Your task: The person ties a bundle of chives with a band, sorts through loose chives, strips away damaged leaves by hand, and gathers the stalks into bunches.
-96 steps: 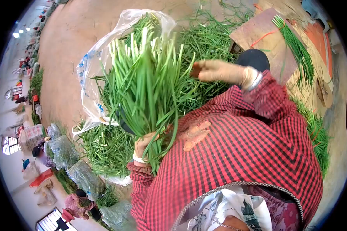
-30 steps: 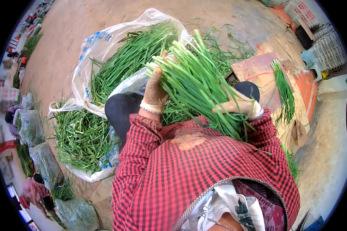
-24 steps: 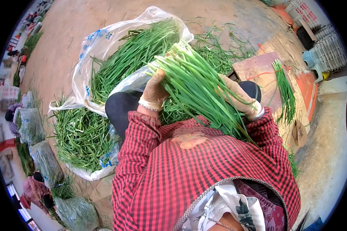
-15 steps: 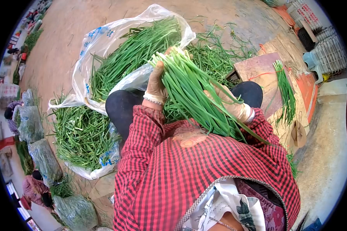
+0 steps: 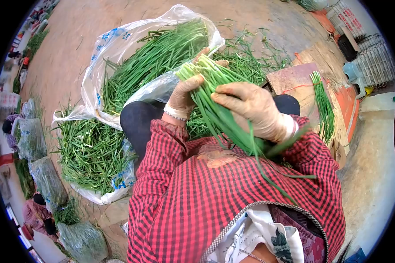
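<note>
In front of my chest is a bunch of garlic chives, pale stem ends pointing up and away, green leaves hanging toward my lap. My left hand, gloved, wraps round the stems from the left, its thumb on the near side and fingertips showing behind. My right hand, in a stained glove, lies across the leaves from the right with its fingers curled over them. The leaf tips are smeared by motion, and a few long leaves trail over the checked sleeve.
An open plastic bag of chives stands ahead to the left, beside a heap of loose leaves. On the right, a tied chive bundle rests on a board. Wrapped bundles and other people line the far left.
My right hand has come from beneath the leaves to over the top of the bunch, nearer the stems. The leaves are drawn together more narrowly. My left hand keeps its hold.
</note>
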